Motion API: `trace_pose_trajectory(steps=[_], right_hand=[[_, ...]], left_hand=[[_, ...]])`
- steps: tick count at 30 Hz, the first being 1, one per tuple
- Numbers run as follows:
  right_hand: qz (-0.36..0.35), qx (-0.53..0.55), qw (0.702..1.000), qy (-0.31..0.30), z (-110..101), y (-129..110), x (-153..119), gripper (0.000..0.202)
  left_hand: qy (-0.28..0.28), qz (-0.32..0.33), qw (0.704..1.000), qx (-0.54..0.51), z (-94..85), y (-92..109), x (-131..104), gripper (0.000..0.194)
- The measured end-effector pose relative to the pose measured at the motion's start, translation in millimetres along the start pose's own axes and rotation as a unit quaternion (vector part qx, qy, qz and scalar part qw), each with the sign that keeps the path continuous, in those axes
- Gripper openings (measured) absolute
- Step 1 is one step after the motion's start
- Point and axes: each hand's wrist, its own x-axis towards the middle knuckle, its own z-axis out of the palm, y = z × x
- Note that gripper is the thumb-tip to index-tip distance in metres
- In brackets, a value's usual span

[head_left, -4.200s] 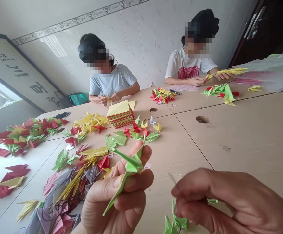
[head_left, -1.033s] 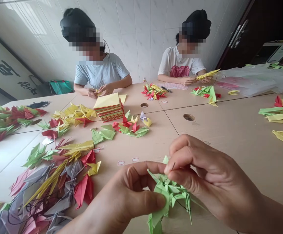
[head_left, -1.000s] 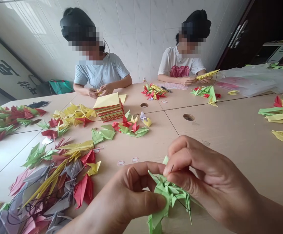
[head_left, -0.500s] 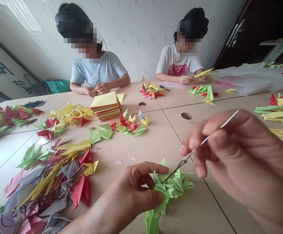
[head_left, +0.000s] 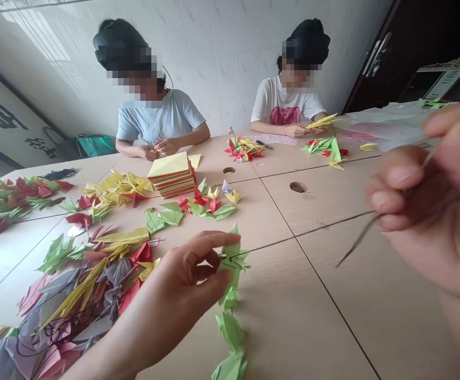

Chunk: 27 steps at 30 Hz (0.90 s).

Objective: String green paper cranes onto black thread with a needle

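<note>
Between the thumb and forefinger of my left hand (head_left: 186,279) is a green folded paper crane (head_left: 232,258). Further green paper cranes (head_left: 230,330) hang below it on the same string, down toward the near edge of the view. A black thread (head_left: 312,231) runs taut from the held crane to my right hand (head_left: 428,195), raised at the right. Its fingers are closed in a pinch on a needle, mostly hidden and blurred. A loose thread end dangles under those fingers.
Left of my hands lies a heap of grey, pink, red and yellow cranes (head_left: 95,290). Beyond it stand a stack of coloured paper squares (head_left: 172,174) and small crane piles (head_left: 204,203). Two people sit across the table (head_left: 332,306), which has round holes (head_left: 298,187).
My right hand has moved right and up, drawing the thread out straight. My left hand has shifted left and up with the crane, and the green cranes now trail in a line.
</note>
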Motion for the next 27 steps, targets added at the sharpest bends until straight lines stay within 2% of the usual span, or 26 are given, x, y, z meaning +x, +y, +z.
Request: trace_pose_trajectory(steps=[3,5,7,9,11,13,16,18,22,25,27], right_hand=[[0.086,-0.038,0.994,-0.053,-15,16,-2,0.014],[0.132,-0.096,0.984,-0.072,-31,34,-5,0.017],[0.166,-0.181,0.964,-0.100,-48,55,-7,0.024],[0.184,-0.256,0.942,-0.117,-62,74,-9,0.027],[0.168,-0.317,0.925,-0.127,-69,90,-12,0.028],[0.133,-0.366,0.911,-0.136,-69,99,-16,0.029],[0.082,-0.401,0.896,-0.173,-59,102,-27,0.024],[0.049,-0.410,0.888,-0.203,-53,101,-35,0.023],[0.036,-0.446,0.859,-0.247,-47,102,-50,0.027],[0.023,-0.472,0.841,-0.264,-44,104,-54,0.016],[0.013,-0.476,0.837,-0.268,-42,103,-53,0.018]], left_hand=[[-0.067,0.064,0.995,-0.029,2.7,8,-1,0.054],[-0.095,0.089,0.991,-0.017,6.4,8,5,0.057],[-0.058,0.109,0.991,0.055,10.3,1,13,0.052],[0.002,0.104,0.977,0.184,13.7,-12,19,0.045],[0.018,0.099,0.947,0.305,15.9,-27,18,0.050],[0.020,0.112,0.923,0.367,16.7,-43,10,0.055],[0.036,0.111,0.905,0.410,18.2,-65,-10,0.071],[0.074,0.100,0.895,0.428,22.3,-79,-24,0.086],[0.121,0.088,0.882,0.447,39.4,-98,-44,0.107],[0.127,0.082,0.874,0.461,48.7,-102,-48,0.097],[0.136,0.092,0.871,0.463,47.1,-103,-48,0.082]])
